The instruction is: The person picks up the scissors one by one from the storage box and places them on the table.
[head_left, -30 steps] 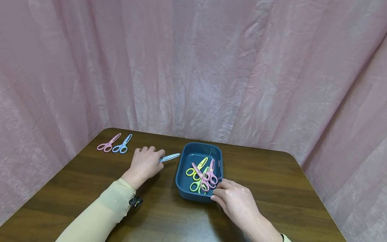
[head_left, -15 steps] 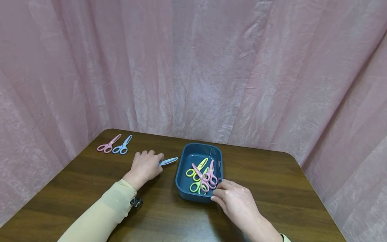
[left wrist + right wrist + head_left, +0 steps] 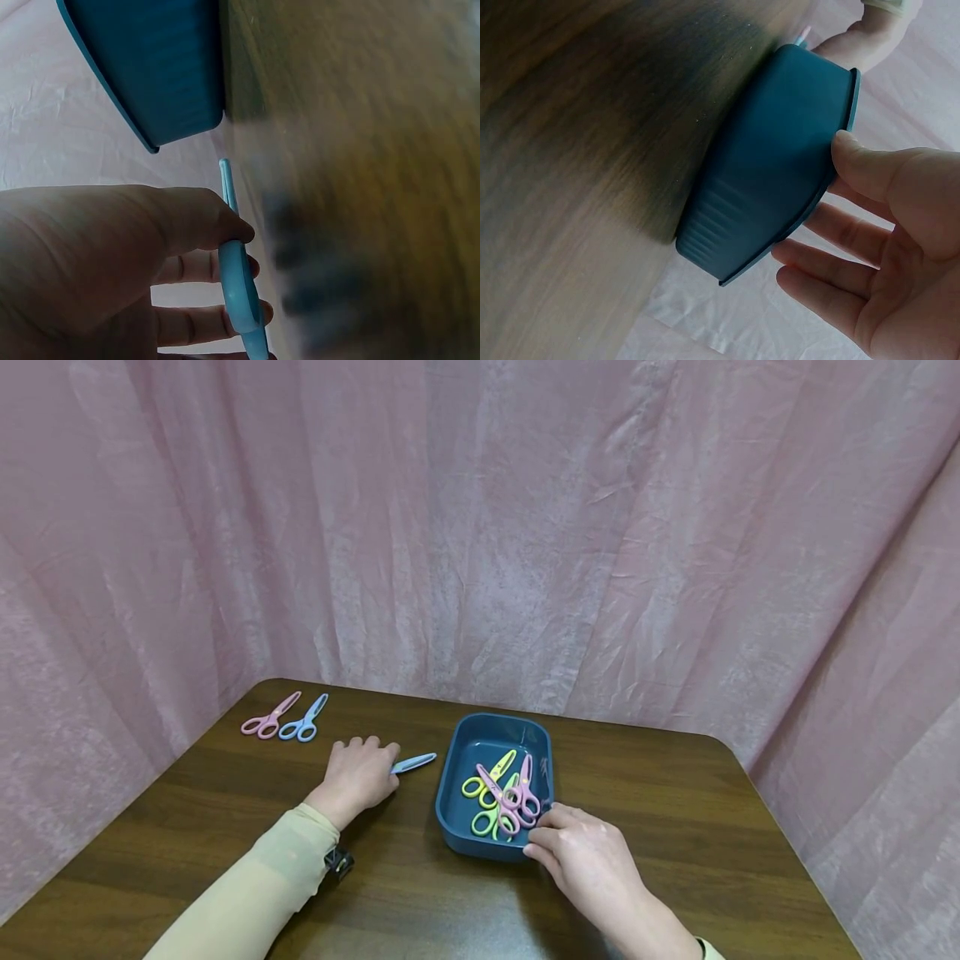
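Observation:
My left hand (image 3: 356, 777) pinches a pair of light blue scissors (image 3: 415, 763) just above the table, left of a dark blue plastic bin (image 3: 480, 850). In the left wrist view the thumb presses near the handles of the blue scissors (image 3: 238, 289), fingers behind, and the blade tip points toward the bin. The handles are hidden in the head view. My right hand (image 3: 588, 860) grips the bin's rim at the near right corner, thumb outside and fingers over the edge. Inside the bin lie yellow scissors (image 3: 500, 767), green scissors (image 3: 483, 821) and two overlapping pink pairs (image 3: 526, 772).
At the table's far left corner lie pink scissors (image 3: 272, 717) and another pair of blue scissors (image 3: 306, 720), side by side. The brown wooden table (image 3: 660, 785) has rounded far corners. A pink curtain (image 3: 480, 543) hangs behind it and along its sides.
My left hand has shifted slightly left and down with the blue scissors, whose tip is now lower and farther from the bin. The right hand and the bin have stayed in place.

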A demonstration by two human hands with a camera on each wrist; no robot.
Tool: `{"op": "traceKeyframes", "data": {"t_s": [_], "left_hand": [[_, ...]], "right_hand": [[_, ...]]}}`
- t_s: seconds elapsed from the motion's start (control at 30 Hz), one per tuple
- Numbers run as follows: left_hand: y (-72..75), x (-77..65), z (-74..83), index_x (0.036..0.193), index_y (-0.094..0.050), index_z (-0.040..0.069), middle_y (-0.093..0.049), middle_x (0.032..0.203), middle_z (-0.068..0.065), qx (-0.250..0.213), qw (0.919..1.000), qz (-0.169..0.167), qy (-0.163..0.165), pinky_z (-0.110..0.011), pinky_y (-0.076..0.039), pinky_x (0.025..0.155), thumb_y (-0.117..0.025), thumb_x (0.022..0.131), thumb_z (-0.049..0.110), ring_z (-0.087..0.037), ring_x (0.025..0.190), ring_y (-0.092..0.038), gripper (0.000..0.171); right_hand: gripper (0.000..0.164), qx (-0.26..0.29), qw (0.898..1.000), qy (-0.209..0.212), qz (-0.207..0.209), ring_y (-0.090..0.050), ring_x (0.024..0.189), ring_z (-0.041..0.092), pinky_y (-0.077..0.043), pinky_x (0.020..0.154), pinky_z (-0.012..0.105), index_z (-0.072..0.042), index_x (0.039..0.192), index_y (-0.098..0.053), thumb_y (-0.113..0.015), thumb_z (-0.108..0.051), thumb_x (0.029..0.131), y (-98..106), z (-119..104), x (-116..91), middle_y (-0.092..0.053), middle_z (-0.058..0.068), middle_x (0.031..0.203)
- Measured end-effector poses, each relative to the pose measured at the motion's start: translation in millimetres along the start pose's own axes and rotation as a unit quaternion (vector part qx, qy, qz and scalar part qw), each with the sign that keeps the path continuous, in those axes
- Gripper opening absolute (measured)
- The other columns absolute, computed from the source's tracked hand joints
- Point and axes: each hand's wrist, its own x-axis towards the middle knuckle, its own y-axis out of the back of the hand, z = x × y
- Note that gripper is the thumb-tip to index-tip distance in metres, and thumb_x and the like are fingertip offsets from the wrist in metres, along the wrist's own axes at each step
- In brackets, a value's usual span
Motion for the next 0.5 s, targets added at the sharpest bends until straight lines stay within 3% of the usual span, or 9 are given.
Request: {"op": "traceKeyframes", "data": {"t_s": [0.5], "left_hand": [[-3.5,0.3,-2.4,0.13,-0.073,0.01,-0.07,0.119,-0.02,0.004,0.9998,-0.019,0.006,-0.065,-0.05,0.09,-0.079,0.097,0.025,-0.044,0.101,-0.066,0.037]], "right_hand": [[0.008,0.004,1.0,-0.007,-0.01,-0.071,0.093,0.013,-0.062,0.077,0.037,-0.023,0.093,-0.086,-0.093,-0.025,0.09,0.5,-1.0,-0.4,-0.072,-0.009,0.095]]}}
